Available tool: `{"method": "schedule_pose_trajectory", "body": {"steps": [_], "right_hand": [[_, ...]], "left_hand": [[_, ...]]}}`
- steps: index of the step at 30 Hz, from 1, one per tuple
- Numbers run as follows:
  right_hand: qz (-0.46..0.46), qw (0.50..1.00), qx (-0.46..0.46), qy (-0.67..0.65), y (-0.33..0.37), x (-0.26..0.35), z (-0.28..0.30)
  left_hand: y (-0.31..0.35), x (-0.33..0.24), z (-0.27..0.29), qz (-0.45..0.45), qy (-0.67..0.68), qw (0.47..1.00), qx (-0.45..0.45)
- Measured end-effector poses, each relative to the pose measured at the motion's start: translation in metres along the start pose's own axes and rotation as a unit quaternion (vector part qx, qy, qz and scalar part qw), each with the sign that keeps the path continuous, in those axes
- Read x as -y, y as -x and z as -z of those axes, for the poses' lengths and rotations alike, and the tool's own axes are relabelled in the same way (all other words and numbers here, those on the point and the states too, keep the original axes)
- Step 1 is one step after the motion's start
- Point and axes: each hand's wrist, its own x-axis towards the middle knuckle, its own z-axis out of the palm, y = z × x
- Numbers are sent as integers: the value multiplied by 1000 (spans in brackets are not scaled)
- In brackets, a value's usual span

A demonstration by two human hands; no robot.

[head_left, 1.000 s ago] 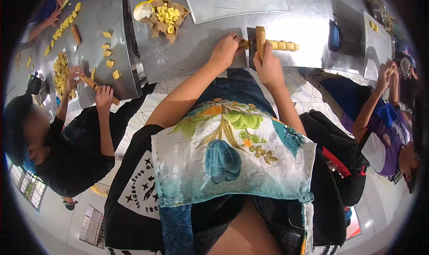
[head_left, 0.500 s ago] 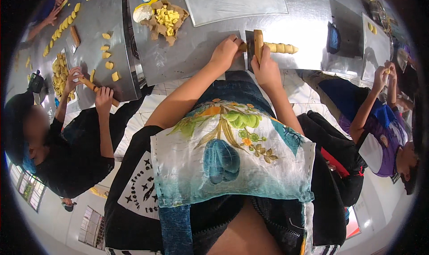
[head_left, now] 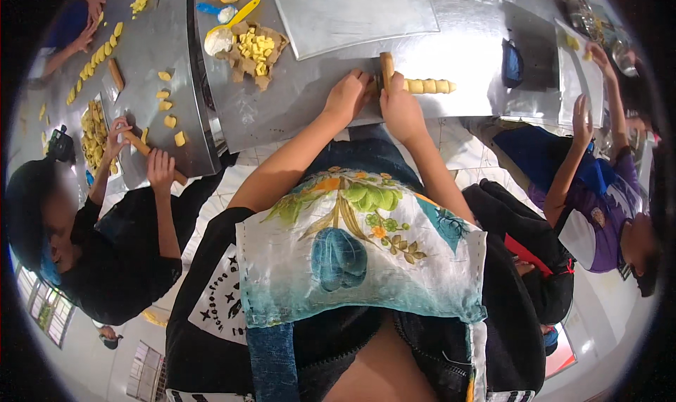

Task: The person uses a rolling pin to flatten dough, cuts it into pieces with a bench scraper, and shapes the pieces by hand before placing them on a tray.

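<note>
My right hand (head_left: 401,116) grips brown wooden-handled cutter (head_left: 386,69), upper middle of frame. Bumpy yellow dough roll (head_left: 429,86) right of it, on shiny grey metal surface (head_left: 303,78). Left hand (head_left: 346,97) curled just left; can't tell if gripping. Fingers (head_left: 360,78) so near, slip could nick them.

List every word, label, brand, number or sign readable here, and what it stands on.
White patch on the wearer's black top: dark lettering and stars; wording not copied here.
Purple shirt at right: emblem, too small to read.
Dough, cutter: no lettering visible.
</note>
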Motion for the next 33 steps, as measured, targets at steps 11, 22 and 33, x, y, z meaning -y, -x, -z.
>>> {"method": "schedule_pose_trajectory", "body": {"steps": [11,22,33], "right_hand": [[16,1000,5,-10,7,-12,-4],[22,998,-16,-52,24,-9,-1],[-142,970,-82,-180,51,-40,90]], "left_hand": [[-9,-18,5,0,-134,991,30],[-6,-8,5,0,-131,990,46],[-1,-4,-5,-59,-111,992,0]]}}
